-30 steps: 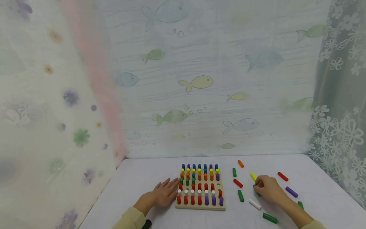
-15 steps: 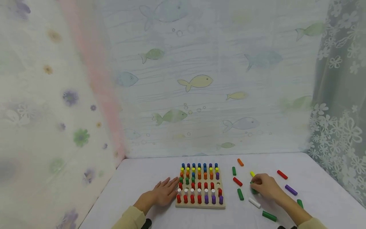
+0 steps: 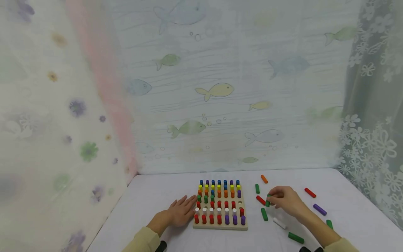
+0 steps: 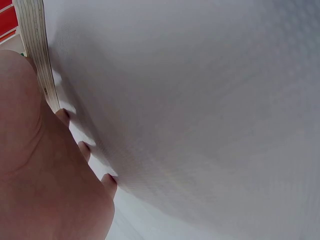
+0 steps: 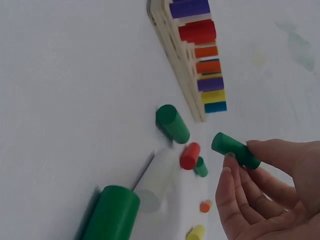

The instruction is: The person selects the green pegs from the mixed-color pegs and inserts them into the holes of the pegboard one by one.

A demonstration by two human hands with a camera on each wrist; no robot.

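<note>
Since a second ago the right hand (image 3: 284, 201) has lifted off the table (image 3: 157, 196) and moved toward the pegboard (image 3: 220, 226), now pinching a green peg (image 5: 235, 150) between thumb and fingertips above the cloth, at about three o'clock from the board. A red peg (image 3: 260, 200) lies just beside it, a white peg (image 3: 278, 223) and another green one (image 3: 264, 214) near at five o'clock. At the board's nine o'clock edge, the left hand (image 3: 181, 211) has stayed flat, fingers spread.
</note>
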